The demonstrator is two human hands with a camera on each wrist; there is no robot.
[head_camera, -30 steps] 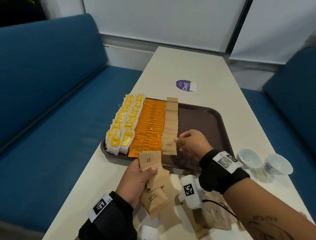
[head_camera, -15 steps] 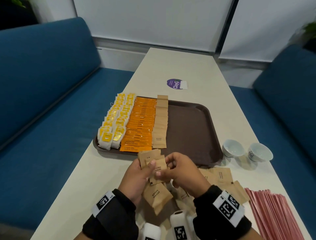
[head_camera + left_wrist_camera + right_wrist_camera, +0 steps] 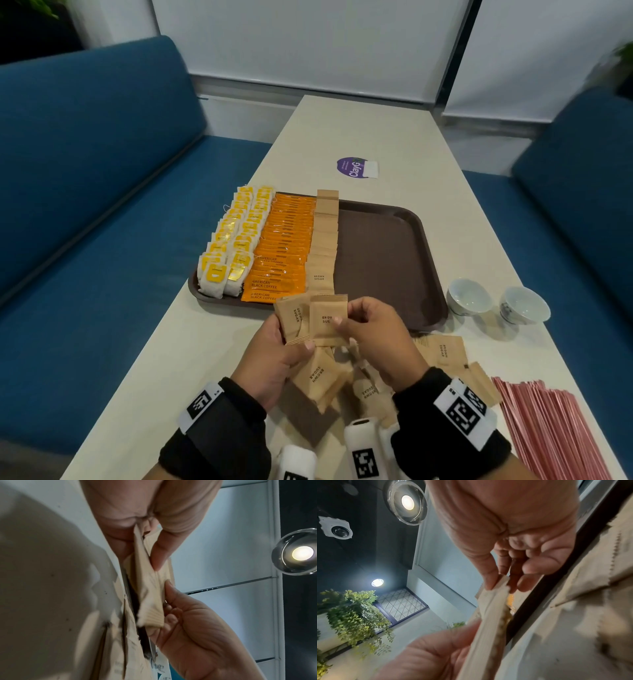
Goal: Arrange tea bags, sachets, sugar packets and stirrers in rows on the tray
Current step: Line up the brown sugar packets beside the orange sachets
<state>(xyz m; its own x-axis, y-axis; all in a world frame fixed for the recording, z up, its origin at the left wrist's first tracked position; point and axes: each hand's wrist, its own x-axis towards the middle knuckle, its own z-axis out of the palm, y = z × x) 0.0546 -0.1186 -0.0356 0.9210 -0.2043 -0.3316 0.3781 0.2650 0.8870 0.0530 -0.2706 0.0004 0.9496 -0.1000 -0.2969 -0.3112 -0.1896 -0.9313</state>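
A brown tray (image 3: 387, 260) holds rows of yellow tea bags (image 3: 236, 240), orange coffee sachets (image 3: 284, 246) and brown sugar packets (image 3: 323, 236); its right half is bare. Just in front of the tray my left hand (image 3: 274, 356) grips a small stack of brown sugar packets (image 3: 294, 318). My right hand (image 3: 373, 335) pinches the front packet (image 3: 327, 318) of that stack between thumb and fingers. In the left wrist view the stack (image 3: 150, 588) sits between both hands. In the right wrist view the pinched packet (image 3: 494, 601) is seen edge-on.
Loose sugar packets (image 3: 445, 353) lie on the white table (image 3: 376, 137) under and right of my hands. Pink stirrers (image 3: 555, 428) are piled at the near right. Two small white cups (image 3: 496, 305) stand right of the tray. Blue benches flank the table.
My right hand has drawn back from the sugar row on the tray to the stack in my left hand and now pinches its front packet. The head view shifted slightly.
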